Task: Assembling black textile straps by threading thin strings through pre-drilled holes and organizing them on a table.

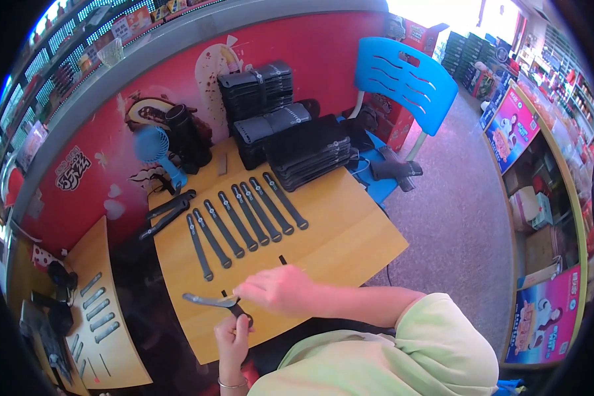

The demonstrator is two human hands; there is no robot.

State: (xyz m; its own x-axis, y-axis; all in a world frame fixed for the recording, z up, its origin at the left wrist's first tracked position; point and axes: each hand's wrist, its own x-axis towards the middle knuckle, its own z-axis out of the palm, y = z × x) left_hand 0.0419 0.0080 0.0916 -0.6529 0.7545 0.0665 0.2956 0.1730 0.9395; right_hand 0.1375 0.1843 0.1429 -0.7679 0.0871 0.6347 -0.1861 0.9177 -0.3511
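Observation:
Over the near edge of the wooden table point(350, 218), my left hand point(233, 333) is closed in a fist round the lower end of a dark strap point(208, 301). The strap's grey end sticks out to the left, and a black looped part shows by my left thumb. Just above, my right hand point(277, 289) has its fingers pinched together at the strap; what exactly lies between the fingertips is hidden. Beyond my hands, several black straps with buckle ends point(244, 214) lie side by side in a slanting row. A small black piece point(282, 260) rests on the tabletop.
Stacks of black flat pouches point(310, 152) fill the table's far side. At the far left stand a blue handheld fan point(155, 148) and a black cylinder point(188, 135). A blue chair point(408, 82) is behind the table. More straps lie on a left side table point(122, 356).

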